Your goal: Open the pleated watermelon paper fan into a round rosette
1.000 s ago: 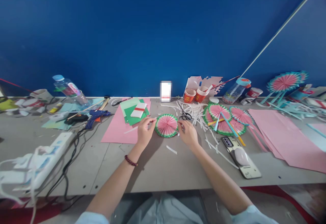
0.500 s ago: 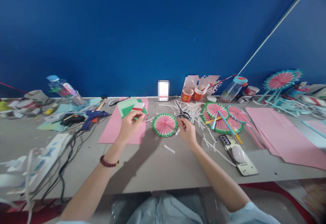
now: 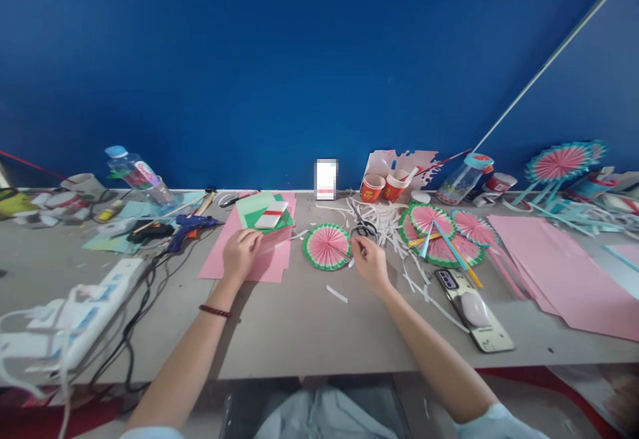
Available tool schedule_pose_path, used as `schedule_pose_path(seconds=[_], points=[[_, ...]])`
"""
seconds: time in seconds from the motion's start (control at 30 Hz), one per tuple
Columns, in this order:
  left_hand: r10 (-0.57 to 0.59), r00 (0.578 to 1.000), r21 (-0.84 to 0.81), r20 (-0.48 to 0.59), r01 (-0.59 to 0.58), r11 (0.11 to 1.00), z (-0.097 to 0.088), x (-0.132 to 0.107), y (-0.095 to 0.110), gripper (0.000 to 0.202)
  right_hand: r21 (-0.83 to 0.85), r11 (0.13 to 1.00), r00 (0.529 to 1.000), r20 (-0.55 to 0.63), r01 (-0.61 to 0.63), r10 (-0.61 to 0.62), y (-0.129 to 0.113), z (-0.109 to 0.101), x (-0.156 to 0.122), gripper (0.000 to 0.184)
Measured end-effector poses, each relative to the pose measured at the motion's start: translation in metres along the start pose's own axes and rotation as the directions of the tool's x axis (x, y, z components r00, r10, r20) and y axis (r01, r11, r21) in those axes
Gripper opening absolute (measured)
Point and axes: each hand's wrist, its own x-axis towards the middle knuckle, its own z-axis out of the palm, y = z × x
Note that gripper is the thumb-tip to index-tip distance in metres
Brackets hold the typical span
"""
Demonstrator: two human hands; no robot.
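Note:
My left hand [image 3: 240, 253] is over the pink paper sheets [image 3: 215, 263], with its fingers pinched together. A thin pale strip [image 3: 274, 246] runs from near its fingertips toward the round pleated paper fan [image 3: 326, 247], pink with a green and white rim. Whether the fingers hold that strip is unclear. At the fan's right edge, my right hand [image 3: 370, 265] is closed in a pinch. A bit of white strip shows under its fingers, but what they grip is hidden. Dark-handled scissors [image 3: 367, 229] lie just behind this hand. A short white strip [image 3: 337, 294] rests in front of the fan.
Green cards [image 3: 249, 209] and a white-and-red packet [image 3: 272, 214] lie on the pink paper. Left are a blue glue gun [image 3: 187, 226] and a power strip [image 3: 107, 309]. Right are paper scraps [image 3: 387, 219], finished fans [image 3: 449, 243], red cups [image 3: 373, 189] and a phone [image 3: 492, 336].
My left hand has moved left and toward me, away from the white-and-red packet, which is now uncovered. My right hand stays beside the fan. The view has shifted slightly.

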Motion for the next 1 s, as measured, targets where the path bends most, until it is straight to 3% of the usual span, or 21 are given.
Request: schedule_pose_path(seconds=[0.13, 0.23, 0.4, 0.77, 0.9, 1.0], points=[[-0.193, 0.973, -0.026, -0.130, 0.191, 0.981, -0.0048, -0.0012, 0.0025, 0.022, 0.004, 1.000, 1.000, 0.008, 0.014, -0.014, 0.0025, 0.0020, -0.0010, 0.025], [-0.261, 0.962, -0.059, -0.082, 0.257, 0.965, -0.0056, -0.0021, 0.0011, 0.022, 0.002, 1.000, 1.000, 0.011, 0.025, -0.025, 0.0033, 0.0029, -0.0016, 0.025], [-0.231, 0.972, -0.103, 0.040, 0.234, 0.967, -0.0028, -0.0012, 0.0024, 0.019, 0.003, 0.999, 0.999, 0.027, 0.041, -0.041, 0.0006, 0.0027, -0.0016, 0.025], [-0.197, 0.971, -0.178, 0.133, 0.218, 0.960, -0.0016, -0.0017, -0.0005, 0.012, -0.021, 0.998, 0.996, 0.063, 0.057, -0.056, 0.0028, 0.0057, -0.0032, 0.022], [-0.191, 0.973, -0.169, 0.130, 0.212, 0.963, -0.0021, -0.0010, -0.0004, 0.012, -0.034, 0.996, 0.994, 0.065, 0.087, -0.084, 0.0028, 0.0062, -0.0036, 0.021], [-0.254, 0.964, -0.150, 0.080, 0.263, 0.953, -0.0033, -0.0007, 0.0004, 0.014, -0.048, 0.994, 0.993, 0.063, 0.100, -0.097, 0.0022, 0.0059, -0.0039, 0.020]])
